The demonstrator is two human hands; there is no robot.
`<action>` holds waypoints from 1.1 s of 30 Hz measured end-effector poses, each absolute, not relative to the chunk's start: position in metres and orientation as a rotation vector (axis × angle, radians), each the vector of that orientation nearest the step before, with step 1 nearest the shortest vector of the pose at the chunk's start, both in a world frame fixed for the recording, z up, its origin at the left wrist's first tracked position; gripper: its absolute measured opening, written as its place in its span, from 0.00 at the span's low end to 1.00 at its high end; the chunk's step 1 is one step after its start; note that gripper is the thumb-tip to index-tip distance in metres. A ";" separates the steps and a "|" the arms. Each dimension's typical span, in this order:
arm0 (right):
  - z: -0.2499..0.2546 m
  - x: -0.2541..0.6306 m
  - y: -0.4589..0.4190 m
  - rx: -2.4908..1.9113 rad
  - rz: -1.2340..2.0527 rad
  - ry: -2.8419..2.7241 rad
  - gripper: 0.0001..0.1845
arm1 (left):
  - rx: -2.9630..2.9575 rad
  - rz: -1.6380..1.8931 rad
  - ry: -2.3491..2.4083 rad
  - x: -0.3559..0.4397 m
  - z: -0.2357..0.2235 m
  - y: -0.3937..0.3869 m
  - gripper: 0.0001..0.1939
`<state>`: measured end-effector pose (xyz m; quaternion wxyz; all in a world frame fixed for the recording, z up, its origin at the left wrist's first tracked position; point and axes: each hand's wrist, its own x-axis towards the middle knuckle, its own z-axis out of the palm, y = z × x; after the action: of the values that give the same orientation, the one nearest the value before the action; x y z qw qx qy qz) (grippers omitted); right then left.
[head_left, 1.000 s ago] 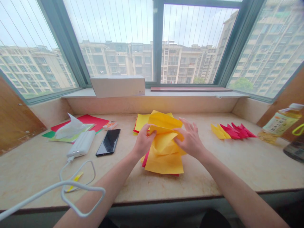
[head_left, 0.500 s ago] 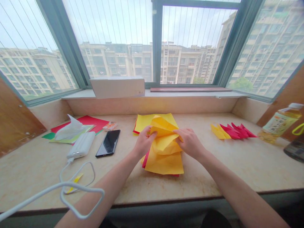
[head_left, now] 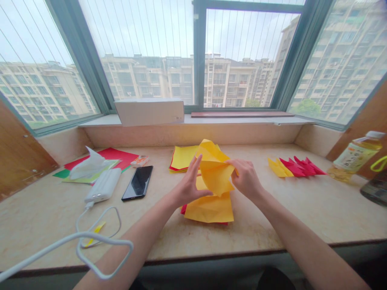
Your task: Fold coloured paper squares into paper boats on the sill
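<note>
A creased sheet of yellow paper (head_left: 216,173) is held up over the middle of the counter. My right hand (head_left: 246,175) pinches its right edge. My left hand (head_left: 190,181) is spread at the sheet's left side, thumb and fingers apart; whether it touches the paper is hard to tell. Beneath lies another creased yellow sheet (head_left: 208,211), with red paper (head_left: 183,209) showing under its edges. Just behind my hands sits a stack of flat yellow and red sheets (head_left: 184,157).
On the left are a phone (head_left: 138,183), a white power bank (head_left: 104,185) with a looping cable (head_left: 104,240), a tissue (head_left: 87,165) and coloured sheets (head_left: 117,155). Folded yellow and red paper pieces (head_left: 296,167) and a drink bottle (head_left: 356,157) stand right. A white box (head_left: 149,112) rests on the sill.
My left hand has let go of the sheet's left edge, opened and moved slightly down. The sheet has swung upright, still pinched by my right hand.
</note>
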<state>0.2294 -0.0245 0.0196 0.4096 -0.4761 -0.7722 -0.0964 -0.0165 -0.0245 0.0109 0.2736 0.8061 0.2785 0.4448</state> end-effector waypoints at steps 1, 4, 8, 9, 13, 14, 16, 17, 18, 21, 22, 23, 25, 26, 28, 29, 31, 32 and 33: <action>0.019 0.230 -0.024 -1.194 -0.234 -1.935 0.20 | 2.226 1.159 0.750 -0.018 0.011 -0.023 0.64; 0.017 0.228 -0.024 -1.188 -0.232 -1.924 0.19 | 2.339 1.127 0.785 -0.021 0.012 -0.021 0.64; 0.016 0.220 -0.029 -1.164 -0.221 -1.984 0.19 | 2.335 1.331 0.823 -0.018 0.014 -0.021 0.56; 0.016 0.218 -0.030 -1.148 -0.214 -2.004 0.18 | 2.321 1.391 0.837 -0.017 0.015 -0.021 0.54; 0.015 0.211 -0.034 -1.078 -0.212 -2.084 0.16 | 2.160 1.543 0.897 -0.016 0.019 -0.022 0.46; 0.015 0.211 -0.034 -1.066 -0.211 -2.099 0.16 | 2.109 1.557 0.906 -0.016 0.021 -0.022 0.44; 0.015 0.211 -0.034 -1.044 -0.204 -2.122 0.15 | 2.025 1.577 0.937 -0.016 0.025 -0.023 0.42; 0.016 0.212 -0.034 -1.035 -0.199 -2.134 0.15 | 1.995 1.581 0.962 -0.016 0.026 -0.024 0.41; 0.017 0.213 -0.034 -1.027 -0.194 -2.145 0.15 | 1.969 1.576 0.989 -0.016 0.028 -0.024 0.39; 0.019 0.216 -0.034 -1.017 -0.191 -2.171 0.15 | 1.886 1.518 1.012 -0.017 0.032 -0.025 0.33; 0.020 0.217 -0.034 -1.017 -0.193 -2.172 0.15 | 1.856 1.492 1.000 -0.018 0.032 -0.024 0.31; 0.021 0.218 -0.034 -1.016 -0.196 -2.172 0.14 | 1.829 1.466 0.992 -0.018 0.033 -0.024 0.29; 0.022 0.219 -0.033 -1.015 -0.204 -2.174 0.14 | 1.801 1.426 0.997 -0.020 0.034 -0.022 0.26; 0.023 0.220 -0.033 -1.013 -0.211 -2.176 0.13 | 1.800 1.409 1.003 -0.020 0.034 -0.021 0.24; 0.024 0.223 -0.032 -1.002 -0.232 -2.193 0.13 | 1.835 1.373 1.011 -0.022 0.035 -0.019 0.23; 0.025 0.223 -0.032 -0.993 -0.244 -2.203 0.13 | 1.864 1.359 1.018 -0.022 0.035 -0.018 0.21; 0.026 0.225 -0.032 -0.978 -0.263 -2.219 0.13 | 1.912 1.350 1.052 -0.024 0.034 -0.016 0.18; 0.026 0.225 -0.031 -0.975 -0.265 -2.224 0.12 | 1.921 1.356 1.074 -0.025 0.034 -0.014 0.17; 0.026 0.225 -0.031 -0.981 -0.263 -2.226 0.12 | 1.915 1.368 1.089 -0.025 0.033 -0.013 0.16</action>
<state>0.2248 -0.0309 0.0261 0.3405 -0.3769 -0.8555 -0.1012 -0.0252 -0.0128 0.0325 0.2709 0.7108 0.4041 0.5080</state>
